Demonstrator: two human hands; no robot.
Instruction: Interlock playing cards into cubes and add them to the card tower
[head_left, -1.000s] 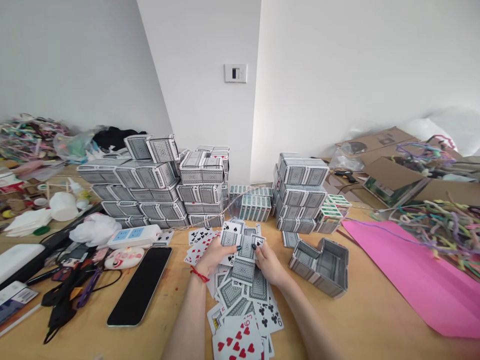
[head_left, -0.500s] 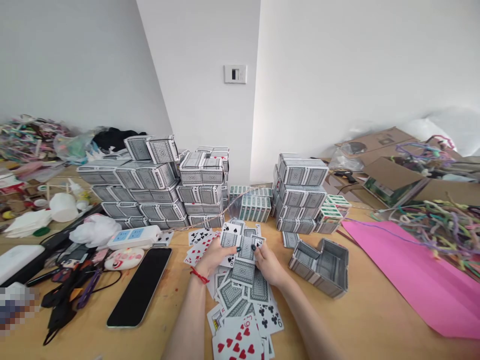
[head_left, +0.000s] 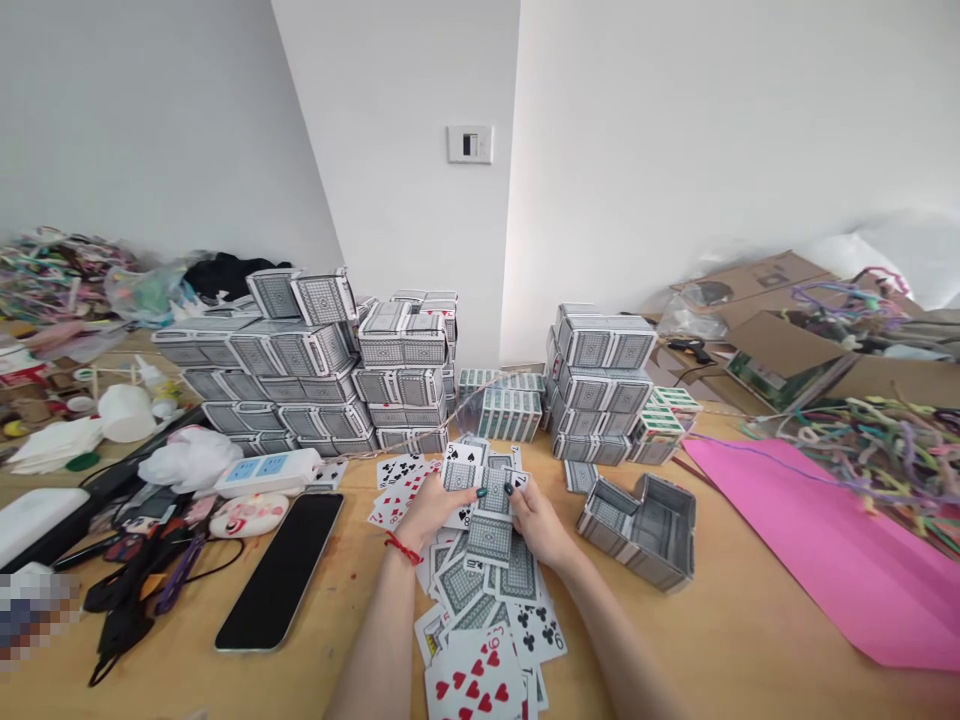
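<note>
Both my hands grip playing cards above a loose pile at the table's middle. My left hand, with a red cord at the wrist, is closed on the cards from the left, thumb on top. From the right, my right hand pinches the cards, thumb pressed on a patterned grey back. Below them lie scattered cards, some face up and some face down. More face-up cards spread to the left of my hands. To the right stands an open box folded from cards.
Stacked card blocks stand at the back left, with another stack at the back right. Green card packs lie between. A phone and power strip are left; pink paper and pipe cleaners right.
The lower held card has shifted slightly down and to the right between my hands. Both hands keep their hold in nearly the same place.
</note>
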